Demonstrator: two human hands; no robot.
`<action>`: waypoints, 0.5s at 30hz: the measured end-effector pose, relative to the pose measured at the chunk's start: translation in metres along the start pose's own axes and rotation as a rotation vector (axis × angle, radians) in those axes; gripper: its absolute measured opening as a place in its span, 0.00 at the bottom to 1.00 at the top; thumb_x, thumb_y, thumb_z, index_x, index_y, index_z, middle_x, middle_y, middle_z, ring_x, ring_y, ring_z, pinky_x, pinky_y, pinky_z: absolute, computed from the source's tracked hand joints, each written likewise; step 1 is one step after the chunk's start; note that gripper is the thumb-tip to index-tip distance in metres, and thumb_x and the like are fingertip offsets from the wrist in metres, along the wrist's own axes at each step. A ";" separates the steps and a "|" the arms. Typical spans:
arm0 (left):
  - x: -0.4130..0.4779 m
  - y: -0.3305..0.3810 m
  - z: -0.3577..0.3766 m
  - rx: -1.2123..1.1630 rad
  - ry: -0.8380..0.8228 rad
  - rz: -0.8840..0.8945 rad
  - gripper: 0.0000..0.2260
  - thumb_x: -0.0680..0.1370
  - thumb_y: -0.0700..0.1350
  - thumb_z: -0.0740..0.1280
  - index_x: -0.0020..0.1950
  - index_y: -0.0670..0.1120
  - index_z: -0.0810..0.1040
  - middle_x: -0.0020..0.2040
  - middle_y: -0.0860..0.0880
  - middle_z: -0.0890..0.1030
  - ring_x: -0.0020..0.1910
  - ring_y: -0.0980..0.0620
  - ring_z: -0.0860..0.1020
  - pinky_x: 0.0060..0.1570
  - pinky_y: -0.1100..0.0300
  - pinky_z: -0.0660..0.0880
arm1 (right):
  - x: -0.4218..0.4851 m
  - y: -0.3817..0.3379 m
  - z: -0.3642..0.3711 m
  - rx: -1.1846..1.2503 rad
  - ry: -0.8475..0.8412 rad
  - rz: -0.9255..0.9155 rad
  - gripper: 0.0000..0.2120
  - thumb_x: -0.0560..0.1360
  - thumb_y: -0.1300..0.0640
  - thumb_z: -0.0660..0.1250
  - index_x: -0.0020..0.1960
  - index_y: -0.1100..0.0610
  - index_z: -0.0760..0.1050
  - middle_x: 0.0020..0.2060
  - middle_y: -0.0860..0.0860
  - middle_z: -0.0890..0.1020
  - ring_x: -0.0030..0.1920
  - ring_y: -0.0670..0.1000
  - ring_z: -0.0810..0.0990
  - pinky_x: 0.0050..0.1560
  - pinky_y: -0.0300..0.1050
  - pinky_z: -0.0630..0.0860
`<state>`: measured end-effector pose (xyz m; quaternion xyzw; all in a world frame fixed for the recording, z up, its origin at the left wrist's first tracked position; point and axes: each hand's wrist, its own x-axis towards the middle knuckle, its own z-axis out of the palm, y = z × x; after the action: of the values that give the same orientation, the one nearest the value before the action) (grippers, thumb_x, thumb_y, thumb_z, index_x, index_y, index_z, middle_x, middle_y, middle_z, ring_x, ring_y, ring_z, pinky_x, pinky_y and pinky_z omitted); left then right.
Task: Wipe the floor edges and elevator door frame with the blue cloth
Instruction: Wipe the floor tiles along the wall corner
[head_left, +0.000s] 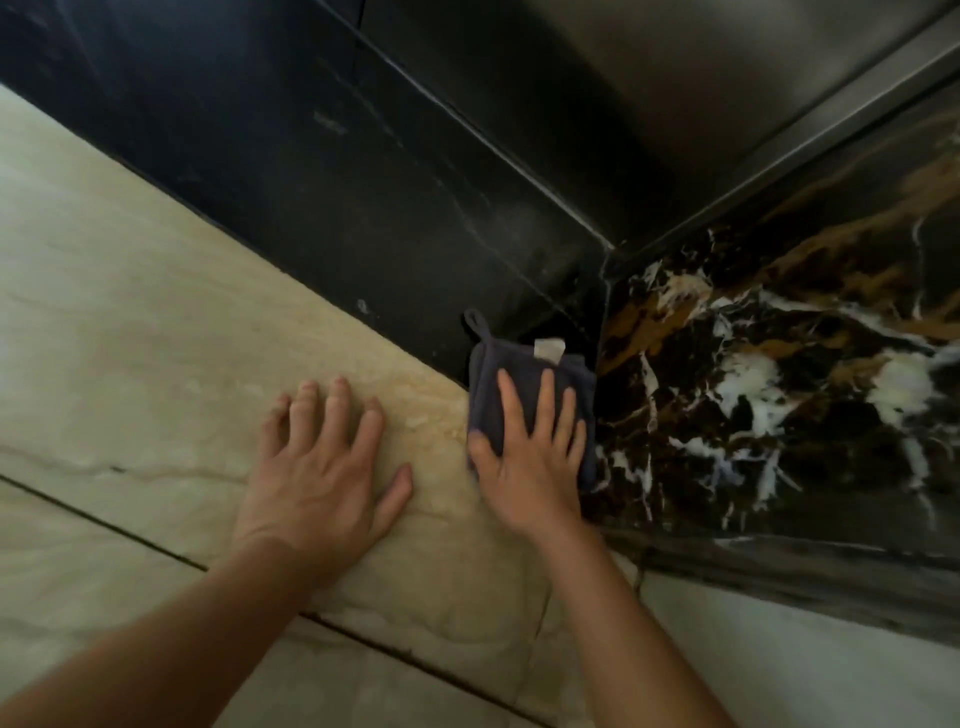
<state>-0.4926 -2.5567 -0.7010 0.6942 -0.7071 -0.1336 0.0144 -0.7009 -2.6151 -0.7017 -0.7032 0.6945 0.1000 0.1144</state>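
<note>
While the pale floor tile (130, 322) spreads under both palms, a black stone band (363, 208) runs just beyond the fingertips. The left hand (317, 467) lies flat, fingers spread, bracing. Beside it, the right hand (530, 457) presses the blue cloth (519, 361) into the corner, fingers splayed. Floor-edge wiping looks to be the step; the next move calls for steady pressure along that seam.

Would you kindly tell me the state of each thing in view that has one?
blue cloth: folded, pressed flat in the corner beside the marbled panel.
right hand: fingers straight, pressing on the cloth.
left hand: fingers spread, flat on the beige floor tile.
</note>
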 end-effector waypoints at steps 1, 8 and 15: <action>0.000 -0.001 0.001 -0.001 0.016 0.009 0.33 0.76 0.67 0.49 0.68 0.44 0.68 0.69 0.35 0.68 0.67 0.32 0.65 0.64 0.38 0.60 | 0.027 0.000 -0.010 -0.020 -0.003 -0.003 0.32 0.73 0.29 0.38 0.73 0.34 0.29 0.78 0.50 0.34 0.76 0.57 0.31 0.72 0.58 0.32; 0.001 -0.005 -0.003 -0.006 -0.012 0.026 0.33 0.75 0.70 0.45 0.69 0.48 0.62 0.72 0.38 0.63 0.70 0.34 0.60 0.66 0.38 0.60 | 0.074 -0.013 -0.036 0.069 -0.204 0.153 0.32 0.75 0.31 0.42 0.74 0.35 0.31 0.77 0.51 0.31 0.76 0.60 0.31 0.73 0.62 0.34; 0.011 -0.016 -0.027 0.076 -0.286 0.098 0.40 0.72 0.73 0.50 0.75 0.50 0.49 0.78 0.40 0.50 0.75 0.33 0.50 0.71 0.37 0.53 | -0.139 -0.016 0.028 0.078 -0.158 0.041 0.32 0.75 0.30 0.39 0.71 0.34 0.25 0.74 0.50 0.25 0.74 0.59 0.27 0.72 0.61 0.33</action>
<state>-0.4715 -2.5720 -0.6802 0.6326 -0.7397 -0.2035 -0.1062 -0.6867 -2.4736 -0.6866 -0.6736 0.7011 0.1306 0.1941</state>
